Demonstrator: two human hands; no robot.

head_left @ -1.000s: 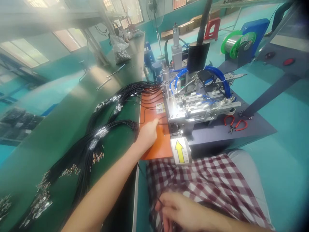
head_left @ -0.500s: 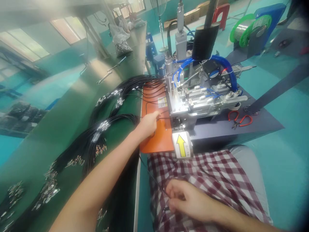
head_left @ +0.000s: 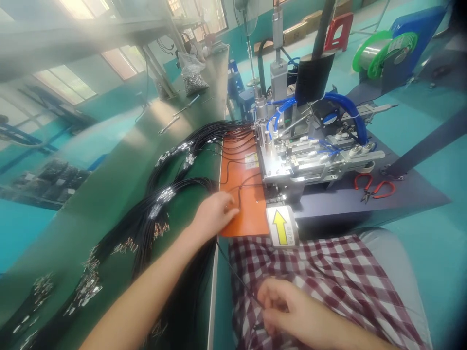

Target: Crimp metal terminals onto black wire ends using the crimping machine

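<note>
My left hand [head_left: 214,214] hovers over the near left edge of the orange mat [head_left: 251,226], thumb and fingers apart. Just right of its fingertips, a thin black cable [head_left: 240,194] curves over the mat and runs into the machine [head_left: 292,165]. Above my lap, my right hand [head_left: 286,306] is closed around another black cable [head_left: 237,274], which stretches up to the table edge. Thick bundles of black cables [head_left: 197,183] with shiny metal ends lie on the green table beside my left arm. More cables cross the mat's far part into the machine.
Red-handled pliers [head_left: 374,189] lie on the grey machine base. A label with a yellow arrow [head_left: 280,227] is on the machine's near corner. Further back are a bag of small metal parts [head_left: 195,83] and a green wire spool [head_left: 383,53].
My left hand has drawn back from the machine side toward the mat's left edge, and its fingers have come off the cable. My right hand keeps its cable above my lap.
</note>
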